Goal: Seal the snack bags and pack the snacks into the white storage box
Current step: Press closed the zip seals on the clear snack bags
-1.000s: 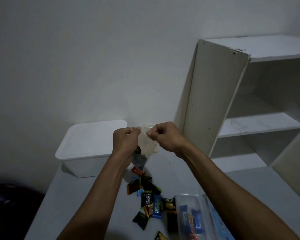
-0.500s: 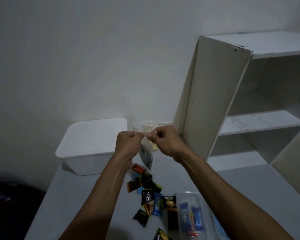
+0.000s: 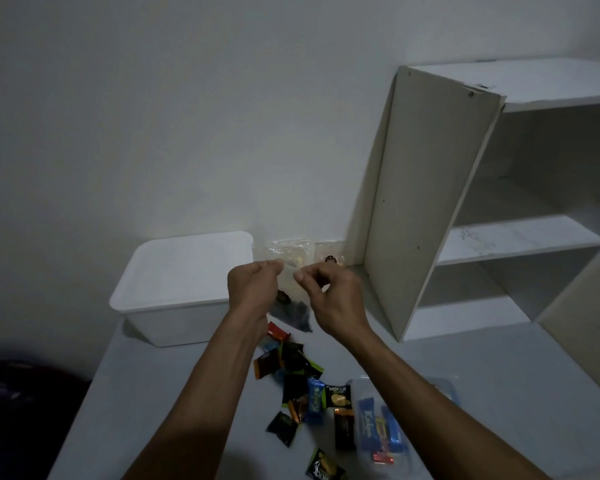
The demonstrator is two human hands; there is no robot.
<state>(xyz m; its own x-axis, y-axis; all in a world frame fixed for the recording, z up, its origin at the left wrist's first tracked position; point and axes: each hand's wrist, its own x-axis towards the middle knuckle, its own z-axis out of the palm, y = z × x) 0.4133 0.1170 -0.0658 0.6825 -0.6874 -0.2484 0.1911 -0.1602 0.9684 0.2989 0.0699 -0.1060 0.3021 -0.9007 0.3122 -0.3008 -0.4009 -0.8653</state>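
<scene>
Above the grey table [image 3: 146, 393], both hands pinched the top of a clear snack bag [image 3: 290, 289].

The left hand [image 3: 253, 289] and right hand [image 3: 329, 296] each held the bag's upper edge between curled fingers and thumb, dark snacks hanging inside. The white storage box [image 3: 181, 289] stood just left; loose wrapped snacks [image 3: 302, 386] lay below, beside another filled clear bag [image 3: 378, 431].

Both forearms extended forward and raised, left hand [image 3: 253, 287] with fingers curled, thumb and forefinger pinched, right hand [image 3: 329, 294] just beside it, fingers curled in a matching pinch, fingertips nearly meeting
</scene>
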